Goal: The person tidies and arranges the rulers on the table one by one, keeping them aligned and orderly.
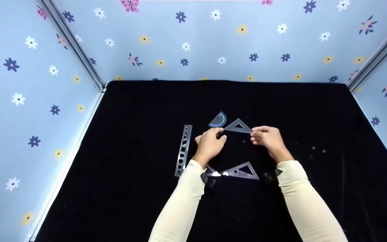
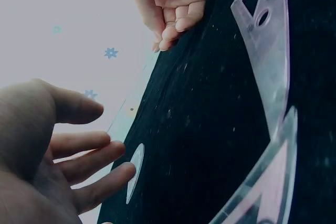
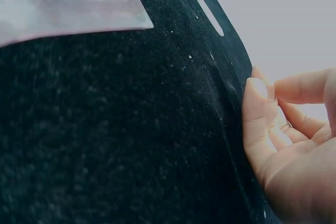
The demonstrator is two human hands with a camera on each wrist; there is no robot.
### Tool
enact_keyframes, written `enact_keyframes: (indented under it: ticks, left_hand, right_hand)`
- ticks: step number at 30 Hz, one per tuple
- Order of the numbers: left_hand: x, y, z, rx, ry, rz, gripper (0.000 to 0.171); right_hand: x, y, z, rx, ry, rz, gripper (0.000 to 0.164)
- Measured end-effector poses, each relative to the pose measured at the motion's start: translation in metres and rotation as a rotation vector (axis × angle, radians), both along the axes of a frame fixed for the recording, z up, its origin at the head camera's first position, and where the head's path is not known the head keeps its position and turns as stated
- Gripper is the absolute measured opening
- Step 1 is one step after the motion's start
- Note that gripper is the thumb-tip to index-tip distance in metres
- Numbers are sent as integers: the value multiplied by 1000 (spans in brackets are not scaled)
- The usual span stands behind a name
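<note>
My right hand (image 1: pixel 266 138) pinches the right corner of a small clear set square (image 1: pixel 247 128) between thumb and fingertips. At its left corner is my left hand (image 1: pixel 211 143), index fingertip right at the tip, thumb apart; the left wrist view shows these fingers loosely spread. A clear protractor (image 1: pixel 218 120) with a blue arc lies just beyond the left hand. Left of that hand lies a clear stencil ruler (image 1: pixel 183 151) with cut-out shapes. Nearer me lies a larger set square (image 1: pixel 240 171), its tip meeting another clear triangular piece (image 2: pixel 283 182) partly hidden by the left wrist.
A black cloth (image 1: pixel 139 141) covers the table. Blue panels (image 1: pixel 207 50) with flower and butterfly prints stand at the back and both sides, joined by metal posts (image 1: pixel 76 43). Small pale specks dot the cloth right of the right hand.
</note>
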State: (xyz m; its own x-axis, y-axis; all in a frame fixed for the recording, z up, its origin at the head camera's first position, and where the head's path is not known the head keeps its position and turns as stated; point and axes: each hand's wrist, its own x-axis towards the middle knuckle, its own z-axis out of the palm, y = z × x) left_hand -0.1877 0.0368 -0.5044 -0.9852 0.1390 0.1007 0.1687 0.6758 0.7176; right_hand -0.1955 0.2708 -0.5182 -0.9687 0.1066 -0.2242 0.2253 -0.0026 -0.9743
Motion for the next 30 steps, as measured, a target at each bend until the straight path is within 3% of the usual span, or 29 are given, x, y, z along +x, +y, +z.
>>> enact_keyframes:
  ticks: [12, 30]
  left_hand:
    - [-2, 2, -3, 41, 68, 122, 7]
    - [5, 3, -4, 17, 96, 78, 5]
  right_hand:
    - [7, -7, 4, -29, 33, -44, 19]
    - [18, -7, 5, -3, 72, -77, 23]
